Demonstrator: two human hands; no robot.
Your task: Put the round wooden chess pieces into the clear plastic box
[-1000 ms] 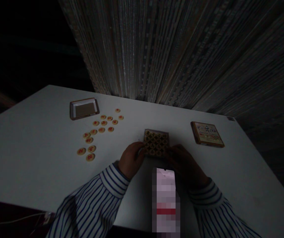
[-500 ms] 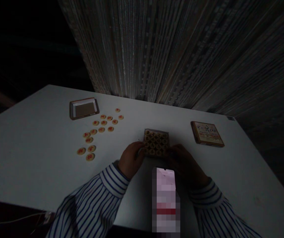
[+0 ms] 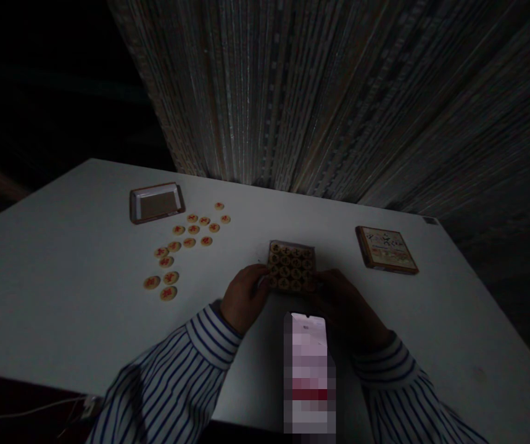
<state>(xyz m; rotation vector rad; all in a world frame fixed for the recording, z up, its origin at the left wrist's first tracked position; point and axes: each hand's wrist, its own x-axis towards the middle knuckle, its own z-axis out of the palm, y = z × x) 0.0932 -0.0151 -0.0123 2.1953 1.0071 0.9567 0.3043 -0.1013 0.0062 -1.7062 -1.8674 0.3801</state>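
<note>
A small square box (image 3: pixel 291 243) lies on the white table, filled with rows of round Chinese chess pieces (image 3: pixel 296 273) that bear dark characters. My left hand (image 3: pixel 246 296) grips the box's left side, fingers closed at its edge. At the lower right corner my right hand (image 3: pixel 345 308) holds the other side; it is in deep shadow, its fingers bent against the box. To the left, several loose pieces with red characters (image 3: pixel 193 229) lie scattered face up.
An open box half (image 3: pixel 157 203) with a pale inside stands at the back left. A printed box lid (image 3: pixel 387 249) rests at the right. A lit phone (image 3: pixel 308 333), partly pixelated, is in front of me between my forearms. A striped curtain (image 3: pixel 265 92) hangs behind the white table (image 3: pixel 61 277).
</note>
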